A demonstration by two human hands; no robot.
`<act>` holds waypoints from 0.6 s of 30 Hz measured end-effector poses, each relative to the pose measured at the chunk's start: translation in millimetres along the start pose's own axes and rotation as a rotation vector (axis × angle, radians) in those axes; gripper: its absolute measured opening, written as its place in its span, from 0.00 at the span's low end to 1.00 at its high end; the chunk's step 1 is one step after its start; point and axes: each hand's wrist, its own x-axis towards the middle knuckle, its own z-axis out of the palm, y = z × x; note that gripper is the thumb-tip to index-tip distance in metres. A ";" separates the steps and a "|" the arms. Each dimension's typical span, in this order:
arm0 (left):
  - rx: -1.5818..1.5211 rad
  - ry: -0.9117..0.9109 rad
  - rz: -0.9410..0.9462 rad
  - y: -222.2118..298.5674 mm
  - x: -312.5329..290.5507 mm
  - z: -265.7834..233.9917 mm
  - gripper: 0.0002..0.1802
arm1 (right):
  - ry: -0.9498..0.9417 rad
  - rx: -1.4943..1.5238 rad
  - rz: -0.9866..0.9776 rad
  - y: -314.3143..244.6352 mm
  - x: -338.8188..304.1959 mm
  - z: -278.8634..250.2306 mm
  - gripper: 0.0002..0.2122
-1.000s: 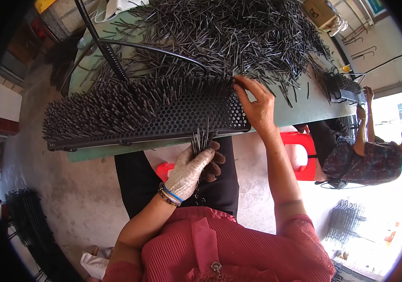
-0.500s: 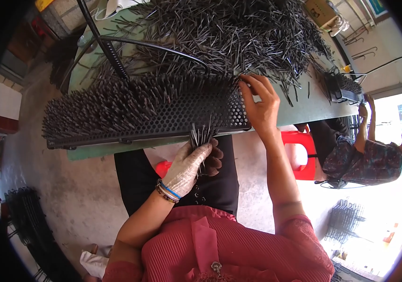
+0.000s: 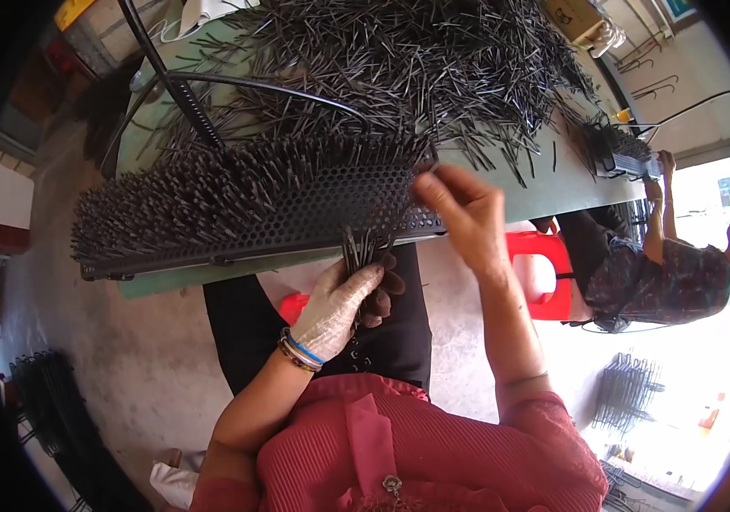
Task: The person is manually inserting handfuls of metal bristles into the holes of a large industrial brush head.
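Left hand (image 3: 338,309) gripping a bundle of dark rods (image 3: 353,249), right hand (image 3: 471,218) by the perforated rack (image 3: 318,203) on the surface (image 3: 553,194), can't tell if it's holding anything. Rack's packed left, mostly bare front-right.

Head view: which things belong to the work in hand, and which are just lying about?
In use:
black perforated panel, studded with standing rods mostly leftward
rod bundle in the gloved left hand
bare right hand at the panel's right end
loose rod pile on the table

Apparently just lying about:
cardboard box
dark stack on the floor, left
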 end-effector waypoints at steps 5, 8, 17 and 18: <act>-0.204 0.013 -0.094 -3.9 10.0 4.1 0.14 | 0.363 -0.511 -0.490 2.1 37.1 -18.9 0.16; -0.142 0.032 -0.100 -4.6 8.5 4.2 0.14 | 0.376 -0.559 -0.605 21.5 55.7 -25.9 0.16; -0.074 0.075 -0.124 -2.4 7.6 0.5 0.14 | 0.382 -0.634 -0.670 36.7 58.8 -22.9 0.14; -0.075 0.075 -0.126 -2.7 7.9 -0.1 0.14 | 0.377 -0.620 -0.670 38.7 60.0 -22.7 0.14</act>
